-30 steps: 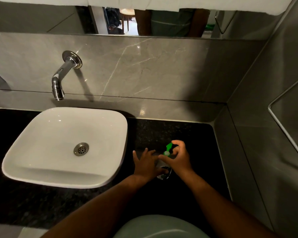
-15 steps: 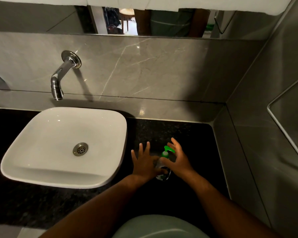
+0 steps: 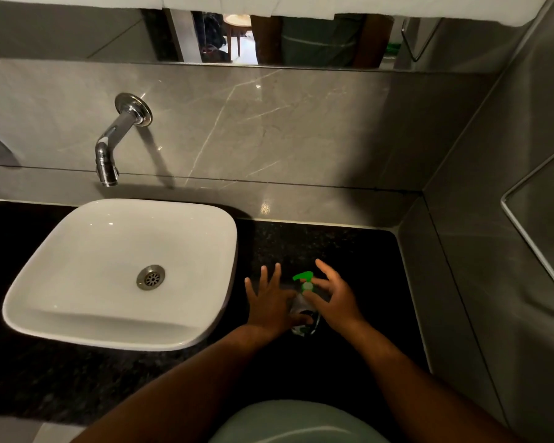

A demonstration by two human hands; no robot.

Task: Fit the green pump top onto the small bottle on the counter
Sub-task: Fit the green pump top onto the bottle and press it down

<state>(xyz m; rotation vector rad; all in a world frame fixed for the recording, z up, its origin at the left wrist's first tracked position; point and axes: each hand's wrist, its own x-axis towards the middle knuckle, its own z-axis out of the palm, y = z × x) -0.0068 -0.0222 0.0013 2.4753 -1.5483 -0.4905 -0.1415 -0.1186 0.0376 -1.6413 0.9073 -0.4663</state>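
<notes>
A small clear bottle (image 3: 304, 314) stands on the black counter (image 3: 359, 257) to the right of the sink. The green pump top (image 3: 302, 277) sits upright on its neck, spout pointing left. My left hand (image 3: 269, 303) is against the bottle's left side, with thumb and index finger around the body and the other fingers spread. My right hand (image 3: 335, 298) is just right of the pump with its fingers fanned apart. Its thumb and index tips lie close to the pale collar under the green head. The hands hide much of the bottle's body.
A white basin (image 3: 119, 270) takes up the counter's left half, under a chrome wall tap (image 3: 109, 155). Grey stone walls close off the back and the right side. A metal rail (image 3: 531, 238) runs along the right wall. A mirror hangs above.
My right hand was closed over the green pump head and has since opened and drawn slightly away. The pump stays on the bottle. My left hand has kept its place.
</notes>
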